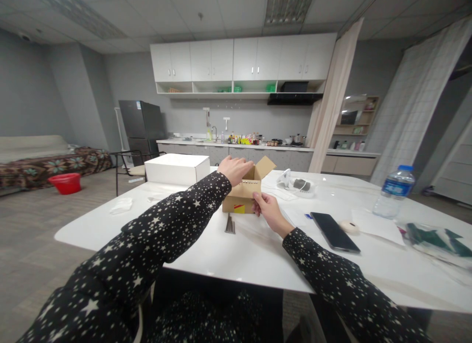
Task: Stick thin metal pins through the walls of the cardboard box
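A small brown cardboard box (pixel 241 195) with a red and yellow label stands on the white table (pixel 236 254), its far flap raised. My left hand (pixel 236 169) lies over the box's open top, fingers curled onto the near flap. My right hand (pixel 267 210) grips the box's right front corner, thumb on the front face. A few thin dark metal sticks (pixel 230 225) lie on the table just in front of the box.
A white closed box (pixel 177 169) sits at the back left. A black phone (pixel 334 231), a small beige object (pixel 348 227), a water bottle (pixel 394 192), a plastic bag (pixel 435 239) and white gear (pixel 298 184) lie to the right. Kitchen counter behind.
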The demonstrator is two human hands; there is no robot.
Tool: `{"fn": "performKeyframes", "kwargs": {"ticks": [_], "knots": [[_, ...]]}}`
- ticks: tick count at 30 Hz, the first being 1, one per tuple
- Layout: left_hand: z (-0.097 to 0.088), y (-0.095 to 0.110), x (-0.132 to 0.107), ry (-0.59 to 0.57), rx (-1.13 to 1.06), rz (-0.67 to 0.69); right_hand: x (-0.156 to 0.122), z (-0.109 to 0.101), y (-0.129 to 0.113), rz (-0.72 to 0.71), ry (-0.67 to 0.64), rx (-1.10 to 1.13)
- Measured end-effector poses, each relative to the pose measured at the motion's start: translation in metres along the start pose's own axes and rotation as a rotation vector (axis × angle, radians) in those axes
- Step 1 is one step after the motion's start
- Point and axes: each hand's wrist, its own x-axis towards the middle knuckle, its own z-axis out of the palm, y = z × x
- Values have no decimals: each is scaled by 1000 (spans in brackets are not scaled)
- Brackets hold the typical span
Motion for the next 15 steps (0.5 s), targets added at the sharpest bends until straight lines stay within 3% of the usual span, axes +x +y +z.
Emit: {"fn": "performKeyframes", "kwargs": {"ticks": [15], "knots": [[0, 2, 0, 11, 24, 6, -1, 0, -3, -3, 0, -8]]}}
